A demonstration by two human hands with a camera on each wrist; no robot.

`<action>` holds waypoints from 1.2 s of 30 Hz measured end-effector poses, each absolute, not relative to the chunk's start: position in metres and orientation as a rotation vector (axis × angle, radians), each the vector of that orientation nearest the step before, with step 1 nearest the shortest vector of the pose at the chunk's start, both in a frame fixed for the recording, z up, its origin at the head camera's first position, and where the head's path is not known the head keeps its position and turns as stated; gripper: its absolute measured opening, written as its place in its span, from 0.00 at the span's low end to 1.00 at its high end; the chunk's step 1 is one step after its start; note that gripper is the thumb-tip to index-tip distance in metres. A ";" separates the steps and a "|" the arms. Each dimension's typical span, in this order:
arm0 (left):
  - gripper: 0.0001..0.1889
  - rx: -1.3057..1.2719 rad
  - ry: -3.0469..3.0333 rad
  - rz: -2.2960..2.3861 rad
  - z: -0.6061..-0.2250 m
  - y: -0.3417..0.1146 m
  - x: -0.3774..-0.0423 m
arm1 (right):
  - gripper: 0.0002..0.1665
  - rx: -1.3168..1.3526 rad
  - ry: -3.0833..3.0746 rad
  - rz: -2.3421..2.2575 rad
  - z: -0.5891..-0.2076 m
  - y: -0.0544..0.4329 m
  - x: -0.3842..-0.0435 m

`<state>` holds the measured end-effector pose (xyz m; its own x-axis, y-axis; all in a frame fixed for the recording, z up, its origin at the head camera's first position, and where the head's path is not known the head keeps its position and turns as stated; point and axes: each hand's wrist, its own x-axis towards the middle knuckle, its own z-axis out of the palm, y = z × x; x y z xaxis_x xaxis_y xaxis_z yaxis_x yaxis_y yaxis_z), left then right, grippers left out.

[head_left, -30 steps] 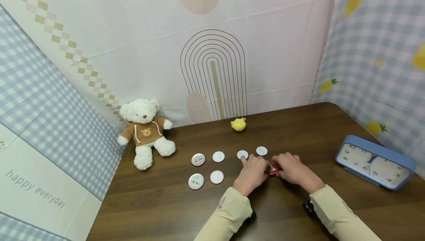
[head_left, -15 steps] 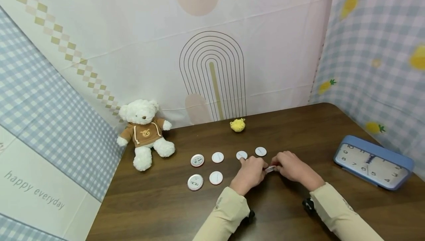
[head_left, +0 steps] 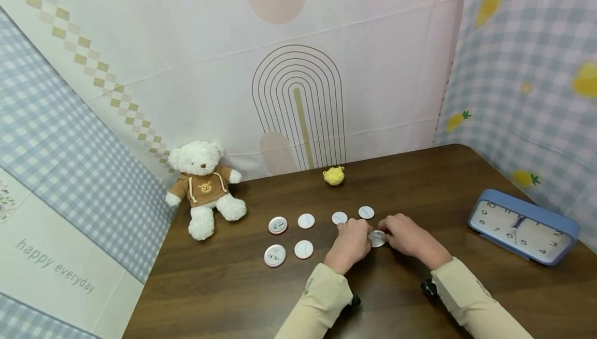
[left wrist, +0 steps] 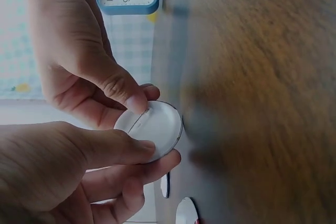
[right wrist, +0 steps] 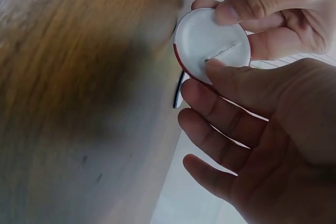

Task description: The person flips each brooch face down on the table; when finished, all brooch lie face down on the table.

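A round pin-back button badge [head_left: 377, 239] with a silvery white back and a red edge is held between both hands, its back turned up toward the head camera. My left hand [head_left: 351, 243] pinches its left side, the thumb lying on the back. From the right, my right hand [head_left: 407, 236] pinches the opposite side. In the left wrist view, both thumbs press the back of the badge [left wrist: 164, 128] beside a thin pin. The right wrist view shows the pin across the badge [right wrist: 197, 38], with the right thumb at one end of it. The front is hidden.
Several other badges lie face down to the left and behind, including one silver-backed badge [head_left: 275, 255] and a white one [head_left: 366, 212]. A teddy bear [head_left: 203, 188] sits at the left, a yellow toy [head_left: 333, 175] at the back, and a blue clock [head_left: 523, 227] at the right.
The badge showed its red front a second ago, then stood nearly edge-on, and now its silvery back faces up. Both hands have stayed in almost the same place.
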<state>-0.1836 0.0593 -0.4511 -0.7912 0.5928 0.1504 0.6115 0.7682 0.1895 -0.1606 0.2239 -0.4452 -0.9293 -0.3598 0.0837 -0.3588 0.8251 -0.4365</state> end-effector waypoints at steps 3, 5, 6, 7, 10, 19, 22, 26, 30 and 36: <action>0.06 -0.959 -2.874 -0.359 -0.452 0.060 -0.184 | 0.09 -0.567 3.009 -0.721 -0.446 0.222 -0.160; 0.07 -0.944 -2.880 -0.365 -0.453 0.061 -0.184 | 0.08 -0.557 3.025 -0.716 -0.446 0.221 -0.160; 0.07 -0.939 -2.883 -0.367 -0.453 0.061 -0.184 | 0.09 -0.559 3.038 -0.708 -0.447 0.220 -0.159; 0.07 -0.934 -2.888 -0.374 -0.454 0.061 -0.184 | 0.09 -0.551 3.048 -0.706 -0.448 0.220 -0.159; 0.08 -0.915 -2.895 -0.378 -0.455 0.063 -0.185 | 0.13 -0.530 3.083 -0.702 -0.450 0.218 -0.159; 0.05 -0.817 -2.934 -0.302 -0.455 0.069 -0.182 | 0.16 -0.514 3.151 -0.709 -0.456 0.216 -0.161; 0.03 -0.769 -2.942 -0.255 -0.455 0.070 -0.180 | 0.15 -0.491 3.145 -0.714 -0.456 0.216 -0.162; 0.04 -0.725 -2.939 -0.210 -0.457 0.070 -0.180 | 0.13 -0.415 3.110 -0.707 -0.454 0.214 -0.163; 0.05 -0.716 -2.960 -0.179 -0.460 0.071 -0.182 | 0.10 -0.354 3.049 -0.729 -0.453 0.213 -0.164; 0.05 -0.716 -3.015 -0.160 -0.463 0.072 -0.184 | 0.09 -0.365 3.025 -0.744 -0.454 0.214 -0.168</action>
